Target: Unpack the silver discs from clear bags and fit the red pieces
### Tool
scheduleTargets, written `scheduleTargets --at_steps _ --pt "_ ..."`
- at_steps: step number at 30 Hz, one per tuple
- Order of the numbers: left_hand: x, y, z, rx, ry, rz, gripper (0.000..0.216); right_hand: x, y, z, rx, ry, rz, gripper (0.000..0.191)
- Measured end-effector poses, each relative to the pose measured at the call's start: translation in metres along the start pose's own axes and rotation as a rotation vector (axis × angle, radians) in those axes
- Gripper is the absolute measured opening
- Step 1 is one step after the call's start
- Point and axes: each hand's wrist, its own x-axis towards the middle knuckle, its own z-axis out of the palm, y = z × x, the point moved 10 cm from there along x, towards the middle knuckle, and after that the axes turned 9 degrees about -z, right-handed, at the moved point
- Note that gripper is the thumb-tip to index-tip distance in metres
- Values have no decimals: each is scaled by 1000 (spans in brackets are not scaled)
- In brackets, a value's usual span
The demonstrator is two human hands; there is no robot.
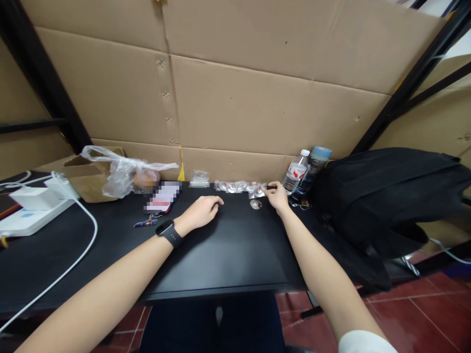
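Observation:
My right hand [277,196] is at the right end of a row of small clear packets [231,187], with thumb and fingers closed at the edge of the last clear packet [258,191]. The packets hold shiny, round pieces with bits of red. Just in front of them a loose shiny disc [256,204] lies flat on the black table [228,250]. My left hand [200,213] is over the table left of the disc, fingers loosely bent and apart, holding nothing. A dark watch sits on that wrist. A stack of clear plastic pieces [199,178] stands beyond the left hand.
A phone [164,197] with a strap lies left of my left hand, near a plastic bag [127,171] and a white power strip [40,208] with a cable. Right of my right hand stand a water bottle [295,171], a blue-lidded bottle [316,164] and a black backpack [386,196]. Cardboard walls the back.

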Motion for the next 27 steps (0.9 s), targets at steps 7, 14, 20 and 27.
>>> scheduleTargets --at_steps 7,14,20,27 --pt "1 -7 -23 97 78 37 33 3 -4 25 -269 -156 -79 13" --pt "-1 -40 -32 128 -121 17 22 -8 -40 26 -373 -417 -305 19" --pt "-1 -59 -30 136 -118 -59 18 -38 -62 47 -259 -729 -362 38" --pt "-2 -57 -15 94 -201 -77 17 -37 -62 47 -257 -683 -345 34"
